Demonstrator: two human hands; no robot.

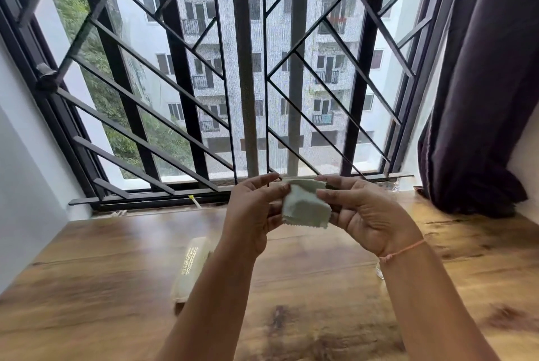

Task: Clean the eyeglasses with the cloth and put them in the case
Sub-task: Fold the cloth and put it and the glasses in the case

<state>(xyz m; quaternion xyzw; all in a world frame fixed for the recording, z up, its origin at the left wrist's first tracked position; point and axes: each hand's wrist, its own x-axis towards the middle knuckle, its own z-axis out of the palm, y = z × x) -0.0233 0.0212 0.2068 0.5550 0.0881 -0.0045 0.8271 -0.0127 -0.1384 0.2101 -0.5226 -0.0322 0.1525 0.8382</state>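
Observation:
I hold a pale green cleaning cloth (pixel 304 209) with a zigzag edge up in front of the window, above the wooden table (pixel 102 273). My left hand (pixel 253 212) pinches its left side and my right hand (pixel 361 212) pinches its right side. A beige eyeglass case (pixel 191 264) with gold lettering lies on the table, partly hidden under my left forearm. A small clear glint (pixel 379 271) shows on the table just left of my right wrist; I cannot tell whether it is the eyeglasses.
A window with black metal grilles (pixel 204 98) runs along the table's far edge. A dark purple curtain (pixel 481 98) hangs at the right and rests on the table's far right corner. A white wall borders the left.

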